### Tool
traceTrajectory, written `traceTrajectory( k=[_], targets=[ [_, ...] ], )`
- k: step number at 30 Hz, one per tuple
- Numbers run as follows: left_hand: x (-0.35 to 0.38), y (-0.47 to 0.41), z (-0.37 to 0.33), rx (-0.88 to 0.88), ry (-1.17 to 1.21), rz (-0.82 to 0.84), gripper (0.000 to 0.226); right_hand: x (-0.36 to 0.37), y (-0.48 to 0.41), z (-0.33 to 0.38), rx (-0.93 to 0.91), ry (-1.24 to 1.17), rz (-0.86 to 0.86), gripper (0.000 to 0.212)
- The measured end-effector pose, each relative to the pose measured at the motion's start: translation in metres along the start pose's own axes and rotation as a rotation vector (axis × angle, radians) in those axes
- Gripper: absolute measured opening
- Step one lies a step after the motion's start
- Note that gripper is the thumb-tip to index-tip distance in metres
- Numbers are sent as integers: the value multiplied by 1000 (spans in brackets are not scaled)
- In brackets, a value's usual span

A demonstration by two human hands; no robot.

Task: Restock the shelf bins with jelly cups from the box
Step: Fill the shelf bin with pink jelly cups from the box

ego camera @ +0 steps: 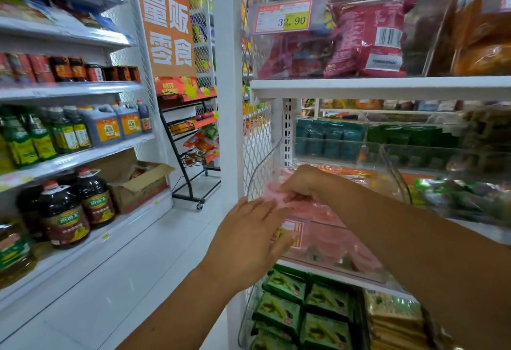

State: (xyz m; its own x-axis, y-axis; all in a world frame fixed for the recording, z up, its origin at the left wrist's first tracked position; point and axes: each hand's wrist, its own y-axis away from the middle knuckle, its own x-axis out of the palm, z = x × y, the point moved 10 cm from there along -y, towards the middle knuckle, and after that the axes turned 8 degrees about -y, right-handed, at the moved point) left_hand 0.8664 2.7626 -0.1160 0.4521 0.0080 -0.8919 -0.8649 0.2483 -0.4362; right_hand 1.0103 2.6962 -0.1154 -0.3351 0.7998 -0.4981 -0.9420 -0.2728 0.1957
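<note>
— Containers first: what held what?

— By the white post, a clear bin [398,181] was piled with pink jelly cups [318,211]. Red snack bags [367,37] filled the shelf above, green packs [284,313] the one below.

— And the hands?

— The left hand [249,236] lay spread, fingers straight, against the bin's front, at the edge of the cups. The right hand [301,186] reached over it into the bin, fingers curled on some cups, though blur hid how many.
</note>
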Motion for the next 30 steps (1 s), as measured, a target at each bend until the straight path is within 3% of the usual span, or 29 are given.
traceTrajectory(
  k=[5,8,12,15,18,21,24,27,30],
  targets=[
    [-5,-1,-1,-11,10,-25,64,-8,5,2,-51,19,-33,47],
    [-5,0,-3,-22,37,-40,63,-11,8,4,-81,148,-28,39],
    [-22,15,-7,-61,89,-203,53,-43,37,30,-304,391,-162,37],
    [-46,37,-32,45,152,-465,35,-67,105,43,-537,-47,-185,27],
    [-30,59,-74,186,239,-504,28,-59,174,10,-613,-348,47,16],
    [33,80,-120,257,337,-353,26,-23,209,-78,-417,-382,342,24],
    [122,121,-178,311,436,-90,21,16,212,-212,-89,-280,459,23],
    [225,175,-233,298,536,357,31,57,212,-363,252,-319,464,16],
    [297,221,-274,219,744,718,40,75,219,-475,376,-283,301,12]
  ],
)
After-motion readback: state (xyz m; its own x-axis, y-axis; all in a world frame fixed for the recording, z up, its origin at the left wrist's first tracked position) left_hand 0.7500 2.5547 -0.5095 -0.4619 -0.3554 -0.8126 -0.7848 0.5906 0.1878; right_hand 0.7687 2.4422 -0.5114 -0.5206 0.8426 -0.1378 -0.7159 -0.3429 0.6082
